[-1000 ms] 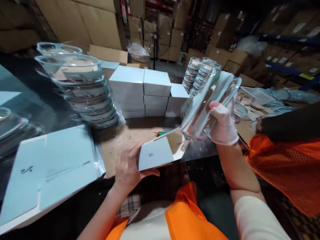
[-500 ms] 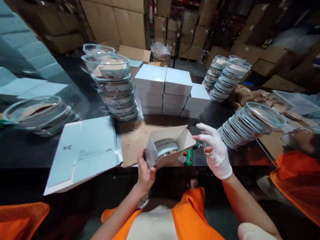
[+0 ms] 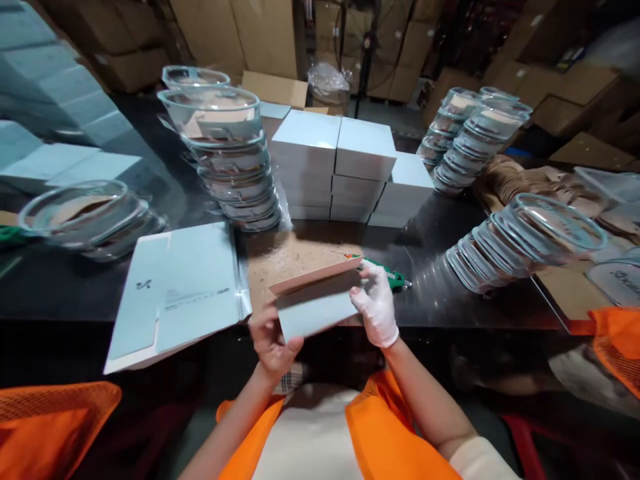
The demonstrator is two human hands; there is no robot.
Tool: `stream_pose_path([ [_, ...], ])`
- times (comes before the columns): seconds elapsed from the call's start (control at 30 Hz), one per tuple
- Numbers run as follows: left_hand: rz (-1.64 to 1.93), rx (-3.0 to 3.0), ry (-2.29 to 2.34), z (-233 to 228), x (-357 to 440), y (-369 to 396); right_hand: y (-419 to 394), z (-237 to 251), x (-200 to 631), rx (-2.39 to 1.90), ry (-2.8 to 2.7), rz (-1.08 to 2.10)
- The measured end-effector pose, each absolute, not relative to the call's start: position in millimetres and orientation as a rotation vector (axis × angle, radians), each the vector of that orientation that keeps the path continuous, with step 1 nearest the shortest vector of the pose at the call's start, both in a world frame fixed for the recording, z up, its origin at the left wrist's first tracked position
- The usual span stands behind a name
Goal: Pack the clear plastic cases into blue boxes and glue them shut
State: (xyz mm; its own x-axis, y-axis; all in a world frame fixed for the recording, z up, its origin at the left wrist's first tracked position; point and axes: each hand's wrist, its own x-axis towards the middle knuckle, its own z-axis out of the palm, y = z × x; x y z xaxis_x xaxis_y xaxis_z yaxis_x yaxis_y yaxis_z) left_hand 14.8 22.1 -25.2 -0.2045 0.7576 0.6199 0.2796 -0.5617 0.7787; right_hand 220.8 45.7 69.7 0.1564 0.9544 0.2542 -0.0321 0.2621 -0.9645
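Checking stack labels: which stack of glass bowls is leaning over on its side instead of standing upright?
The stack of glass bowls at the right, nearest the gloved right hand: it lies tipped, rims facing up-right. The tall stack at the left stands upright.

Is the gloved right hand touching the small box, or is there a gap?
Touching. The head view shows the right hand with its fingers on the right end of the box; no gap is visible.

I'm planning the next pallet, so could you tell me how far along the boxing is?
Done: closed boxes stacked at the back. In hand: left hand and gloved right hand hold a pale box, flap up. Left: flat blanks and glass dish stacks.
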Motion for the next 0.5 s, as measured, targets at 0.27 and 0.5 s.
stream_pose_path([
  [0.27, 1.817, 1.998, 1.139, -11, 1, 28, 33, 77, 258, -1.466, -1.279, 0.797],
  [0.5, 1.894, 2.094, 1.043, -11, 5, 33, 29, 48, 306, -2.292, -1.043, 0.777],
])
